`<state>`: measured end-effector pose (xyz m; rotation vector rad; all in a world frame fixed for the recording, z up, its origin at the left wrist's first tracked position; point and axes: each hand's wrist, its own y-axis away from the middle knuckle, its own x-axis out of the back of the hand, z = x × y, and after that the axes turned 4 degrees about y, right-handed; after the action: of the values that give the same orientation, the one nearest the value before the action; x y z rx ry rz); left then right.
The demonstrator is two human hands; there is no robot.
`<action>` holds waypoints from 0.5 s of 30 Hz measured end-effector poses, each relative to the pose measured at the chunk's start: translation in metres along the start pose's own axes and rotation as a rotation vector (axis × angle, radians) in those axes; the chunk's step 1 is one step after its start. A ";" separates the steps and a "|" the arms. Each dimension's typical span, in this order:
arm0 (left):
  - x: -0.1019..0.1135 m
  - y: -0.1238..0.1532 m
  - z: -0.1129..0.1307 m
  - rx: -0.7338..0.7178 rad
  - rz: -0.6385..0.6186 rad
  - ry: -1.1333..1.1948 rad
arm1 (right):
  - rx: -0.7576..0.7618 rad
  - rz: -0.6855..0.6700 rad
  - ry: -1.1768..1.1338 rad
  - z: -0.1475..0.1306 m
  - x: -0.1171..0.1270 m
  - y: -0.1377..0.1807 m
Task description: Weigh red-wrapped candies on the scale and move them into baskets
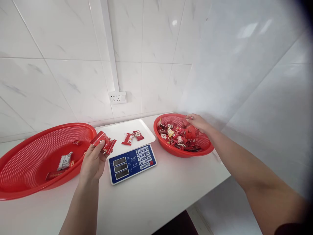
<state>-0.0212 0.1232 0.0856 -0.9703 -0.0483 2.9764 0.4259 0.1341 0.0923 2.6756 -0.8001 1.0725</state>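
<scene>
My left hand (94, 160) is closed around red wrapped candy packets (104, 142), held up beside the left edge of the scale's pan. Over the far right side of the smaller red basket (207, 152), my right hand (197, 121) has its fingers pinched on a red candy packet (185, 122), partly blurred. Many wrapped candies (179, 138), mostly red, are piled in that basket. Between my hands, the scale's white pan (117, 130) carries two red candy packets (128, 139). Its blue keypad panel (133, 164) faces me.
A larger red basket (22, 147) stands at the left, holding a silver-white packet (65, 161) and a few red ones. A wall socket (117, 97) sits on the tiled wall behind the white table (146, 202). The table's front edge runs diagonally at lower right.
</scene>
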 end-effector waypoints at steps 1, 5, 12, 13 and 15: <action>0.000 0.000 0.000 0.000 0.002 0.002 | 0.015 0.026 0.011 -0.002 0.000 0.000; 0.000 0.001 0.001 0.005 -0.010 -0.002 | 0.055 0.040 0.056 -0.006 0.000 0.003; 0.000 0.004 0.001 -0.007 -0.032 0.019 | 0.035 -0.153 0.068 -0.024 0.001 0.017; 0.000 0.004 0.001 -0.014 -0.026 0.028 | 0.036 -0.147 0.072 -0.031 -0.001 0.020; 0.000 0.006 0.004 -0.040 -0.007 0.042 | 0.057 -0.120 0.054 -0.051 -0.007 0.030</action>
<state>-0.0239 0.1175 0.0884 -1.0335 -0.1115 2.9588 0.3759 0.1281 0.1232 2.6893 -0.6003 1.1500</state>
